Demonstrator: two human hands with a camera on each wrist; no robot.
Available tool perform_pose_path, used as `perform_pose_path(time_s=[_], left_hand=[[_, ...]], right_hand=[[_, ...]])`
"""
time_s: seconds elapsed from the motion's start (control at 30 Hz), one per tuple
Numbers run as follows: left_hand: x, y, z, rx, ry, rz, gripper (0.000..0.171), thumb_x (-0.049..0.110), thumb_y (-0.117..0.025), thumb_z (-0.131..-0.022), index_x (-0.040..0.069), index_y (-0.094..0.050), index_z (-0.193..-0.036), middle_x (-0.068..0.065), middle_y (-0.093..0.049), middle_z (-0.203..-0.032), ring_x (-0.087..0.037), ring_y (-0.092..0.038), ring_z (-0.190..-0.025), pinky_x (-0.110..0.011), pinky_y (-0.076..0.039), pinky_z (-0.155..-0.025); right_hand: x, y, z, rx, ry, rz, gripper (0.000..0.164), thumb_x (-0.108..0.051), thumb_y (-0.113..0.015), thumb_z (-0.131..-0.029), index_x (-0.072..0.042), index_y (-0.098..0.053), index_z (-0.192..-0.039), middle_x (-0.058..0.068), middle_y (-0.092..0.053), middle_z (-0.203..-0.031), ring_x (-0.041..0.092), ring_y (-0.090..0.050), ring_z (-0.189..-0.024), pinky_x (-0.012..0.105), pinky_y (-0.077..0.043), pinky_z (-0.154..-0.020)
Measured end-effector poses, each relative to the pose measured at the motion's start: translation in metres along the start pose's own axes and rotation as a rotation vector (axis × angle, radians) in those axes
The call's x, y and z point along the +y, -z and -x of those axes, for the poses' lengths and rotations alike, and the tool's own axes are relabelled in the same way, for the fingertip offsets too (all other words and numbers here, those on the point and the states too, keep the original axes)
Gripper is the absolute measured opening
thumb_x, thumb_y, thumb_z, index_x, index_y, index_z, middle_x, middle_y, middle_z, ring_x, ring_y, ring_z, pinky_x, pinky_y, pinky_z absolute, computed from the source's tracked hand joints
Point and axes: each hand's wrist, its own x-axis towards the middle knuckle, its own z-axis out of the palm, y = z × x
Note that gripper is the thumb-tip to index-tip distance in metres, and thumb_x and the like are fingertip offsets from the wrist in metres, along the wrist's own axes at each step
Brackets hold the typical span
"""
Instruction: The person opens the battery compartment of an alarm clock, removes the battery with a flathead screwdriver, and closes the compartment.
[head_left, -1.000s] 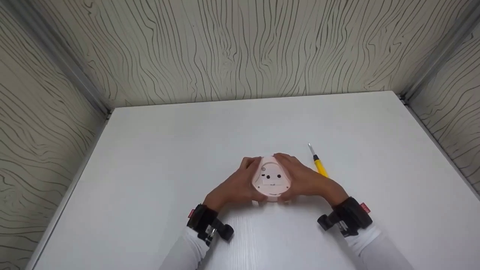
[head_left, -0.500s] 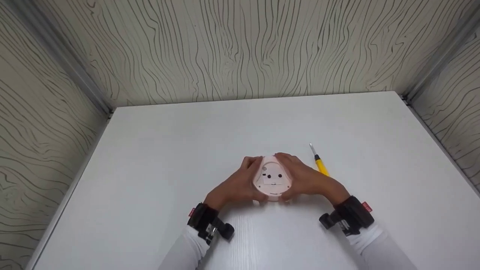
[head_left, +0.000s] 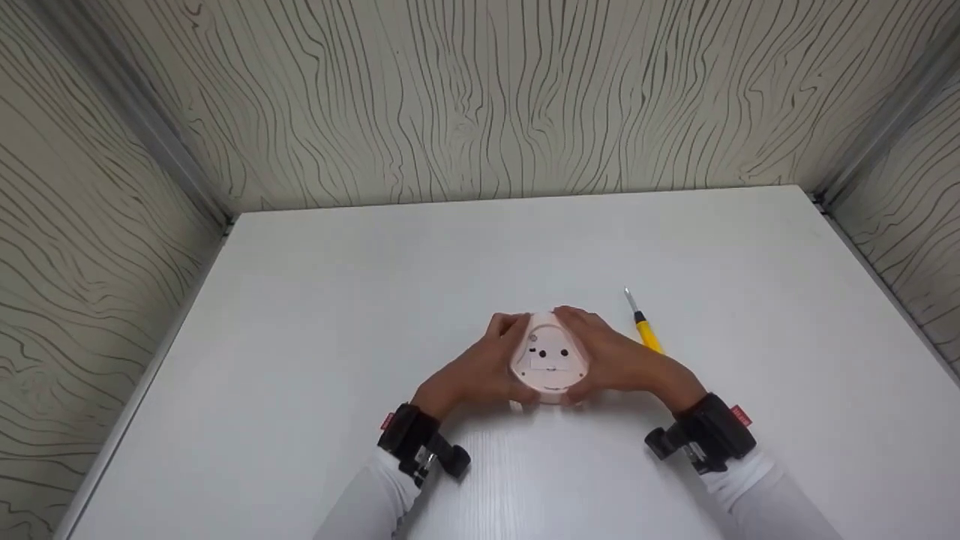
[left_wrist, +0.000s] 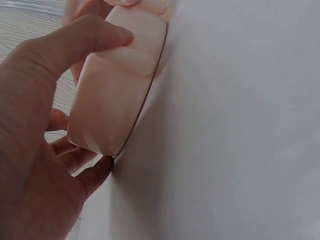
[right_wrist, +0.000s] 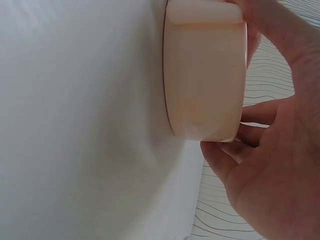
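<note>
A pale pink, clock-like device (head_left: 553, 375) lies back side up on the table between both hands. Its back shows two dark round knobs, a rectangular panel and small screw holes. My left hand (head_left: 487, 366) holds its left side, with the thumb along the near edge. From the other side my right hand (head_left: 616, 358) grips it, fingers reaching around the far edge. In the left wrist view the device's side wall (left_wrist: 107, 105) stands close against the tabletop, fingertips at its lower rim. The right wrist view shows its smooth side (right_wrist: 205, 80) and a rounded foot (right_wrist: 205, 12).
A screwdriver (head_left: 646, 334) with a yellow handle lies just beyond the right hand, its tip pointing away. The white table (head_left: 337, 300) ends at a wood-grain patterned panel (head_left: 465, 105) at the back, with similar panels at both sides.
The whole head view shifts slightly to the right. Both hands keep their hold on the device, which stays in place on the table.
</note>
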Motion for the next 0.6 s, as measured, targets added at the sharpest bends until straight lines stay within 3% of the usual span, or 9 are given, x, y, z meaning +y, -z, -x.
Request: perform_pose_path(time_s=[0.6], left_hand=[[-0.0006, 0.0020, -0.0007, -0.010, -0.007, -0.010, 0.110, 0.036, -0.084, -0.065, 0.027, -0.020, -0.155, 0.000, -0.029, -0.145, -0.011, -0.046, -0.123, -0.027, -0.042, -0.105]], right_hand=[[0.0042, -0.0006, -0.0001, -0.014, -0.015, -0.013, 0.122, -0.045, -0.086, -0.065, -0.014, -0.013, -0.157, 0.007, -0.012, -0.164, 0.031, -0.026, -0.144, 0.055, -0.032, -0.114]])
